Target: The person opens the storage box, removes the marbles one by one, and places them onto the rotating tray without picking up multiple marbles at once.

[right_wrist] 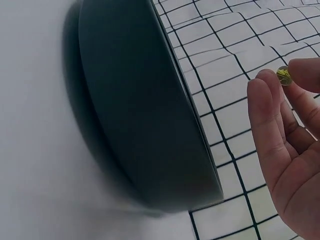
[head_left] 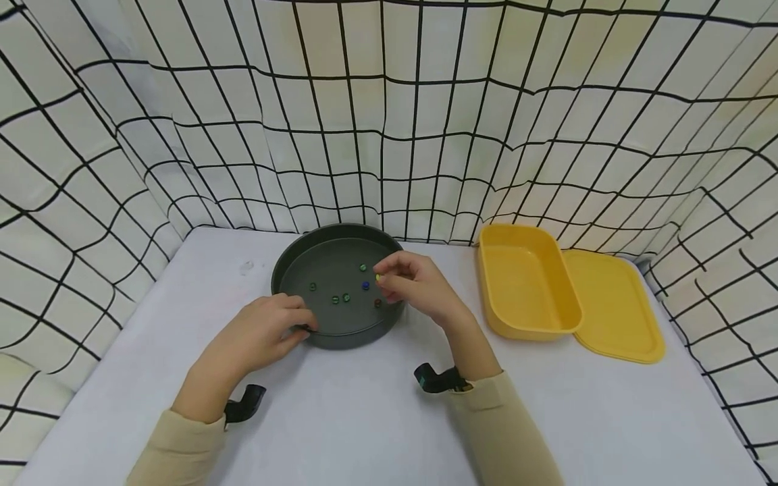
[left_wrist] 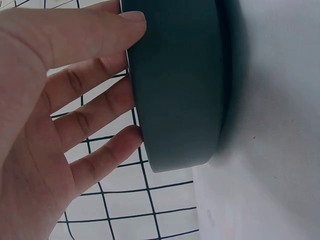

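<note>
A round dark green pan (head_left: pixel 328 260) stands on the white table. Its near left rim is gripped by my left hand (head_left: pixel 264 331); in the left wrist view the thumb (left_wrist: pixel 132 30) lies on the outer wall and the fingers reach over the edge. Over the pan's right side, my right hand (head_left: pixel 422 287) pinches a clear marble with yellow inside (right_wrist: pixel 284 76) between thumb and fingertips. Several green marbles (head_left: pixel 346 297) lie on the pan's floor, along with a blue marble (head_left: pixel 366 286) and a reddish-brown marble (head_left: pixel 378 303) close by the right hand.
To the right of the pan sits a yellow rectangular tub (head_left: pixel 525 283). A flat yellow lid (head_left: pixel 620 307) lies beside it, partly under its edge. White cloth walls with a black grid (head_left: pixel 401 148) enclose the table at the back and sides.
</note>
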Demonstrator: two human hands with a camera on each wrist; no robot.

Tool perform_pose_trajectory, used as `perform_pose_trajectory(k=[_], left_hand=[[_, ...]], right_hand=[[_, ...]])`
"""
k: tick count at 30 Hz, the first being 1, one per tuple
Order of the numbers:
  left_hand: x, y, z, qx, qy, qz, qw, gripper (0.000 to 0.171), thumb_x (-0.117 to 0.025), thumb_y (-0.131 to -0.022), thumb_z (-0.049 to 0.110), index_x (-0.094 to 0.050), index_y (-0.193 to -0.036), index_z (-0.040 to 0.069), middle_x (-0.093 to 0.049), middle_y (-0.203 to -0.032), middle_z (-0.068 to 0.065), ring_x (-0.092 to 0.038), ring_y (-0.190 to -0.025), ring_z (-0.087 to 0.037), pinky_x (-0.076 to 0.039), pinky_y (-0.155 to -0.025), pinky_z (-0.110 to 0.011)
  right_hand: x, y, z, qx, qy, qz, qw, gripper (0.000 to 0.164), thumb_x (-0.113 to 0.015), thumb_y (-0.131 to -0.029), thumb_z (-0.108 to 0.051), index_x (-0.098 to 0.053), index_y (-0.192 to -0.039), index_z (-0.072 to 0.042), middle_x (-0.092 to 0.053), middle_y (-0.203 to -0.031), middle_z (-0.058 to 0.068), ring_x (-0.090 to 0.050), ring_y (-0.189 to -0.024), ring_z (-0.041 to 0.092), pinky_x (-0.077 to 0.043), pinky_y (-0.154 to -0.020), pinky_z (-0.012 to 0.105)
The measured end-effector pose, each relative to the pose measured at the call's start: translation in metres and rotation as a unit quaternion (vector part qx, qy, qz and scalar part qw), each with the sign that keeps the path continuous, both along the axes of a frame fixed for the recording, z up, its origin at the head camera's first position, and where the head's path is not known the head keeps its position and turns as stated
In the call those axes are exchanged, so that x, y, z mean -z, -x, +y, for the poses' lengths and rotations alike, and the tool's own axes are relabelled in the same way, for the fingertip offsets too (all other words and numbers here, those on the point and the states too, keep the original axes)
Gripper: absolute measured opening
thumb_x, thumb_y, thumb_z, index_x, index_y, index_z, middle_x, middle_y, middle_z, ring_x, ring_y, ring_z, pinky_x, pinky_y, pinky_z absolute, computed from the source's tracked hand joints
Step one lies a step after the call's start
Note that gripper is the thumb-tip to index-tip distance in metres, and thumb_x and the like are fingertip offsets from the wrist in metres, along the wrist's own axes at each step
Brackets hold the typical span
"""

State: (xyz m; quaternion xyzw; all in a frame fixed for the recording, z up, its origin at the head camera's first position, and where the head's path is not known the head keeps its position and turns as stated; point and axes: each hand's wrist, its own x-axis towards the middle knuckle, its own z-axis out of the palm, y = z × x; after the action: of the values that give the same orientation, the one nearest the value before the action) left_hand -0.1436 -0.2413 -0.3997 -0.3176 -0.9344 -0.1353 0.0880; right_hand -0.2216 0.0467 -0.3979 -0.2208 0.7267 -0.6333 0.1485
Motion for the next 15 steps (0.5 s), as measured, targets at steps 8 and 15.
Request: perform_pose_trajectory(k=[8, 15], left_hand=[[-0.002, 0.0, 0.002, 0.004, -0.002, -0.003, 1.0, 0.022, -0.083, -0.078, 0.006, -0.075, -0.088, 0.024, -0.062, -0.084, 0.012, -0.06, -0.076, -0.009, -0.051, -0.067, -0.032], [-0.003, 0.001, 0.003, 0.004, -0.003, -0.006, 1.0, 0.021, -0.082, -0.079, 0.007, -0.075, -0.088, 0.024, -0.06, -0.083, 0.012, -0.059, -0.074, -0.009, -0.05, -0.065, -0.031]], right_hand=[[0.004, 0.002, -0.026, -0.013, -0.015, -0.004, 1.0, 0.016, -0.062, -0.095, -0.008, -0.067, -0.11, -0.008, -0.068, -0.102, 0.019, -0.066, -0.081, 0.024, -0.059, -0.075, 0.036], [0.012, 0.002, -0.044, -0.042, -0.088, 0.018, 0.995, 0.022, -0.062, -0.091, -0.012, -0.069, -0.111, -0.006, -0.07, -0.094, 0.013, -0.066, -0.075, 0.019, -0.057, -0.07, 0.032]])
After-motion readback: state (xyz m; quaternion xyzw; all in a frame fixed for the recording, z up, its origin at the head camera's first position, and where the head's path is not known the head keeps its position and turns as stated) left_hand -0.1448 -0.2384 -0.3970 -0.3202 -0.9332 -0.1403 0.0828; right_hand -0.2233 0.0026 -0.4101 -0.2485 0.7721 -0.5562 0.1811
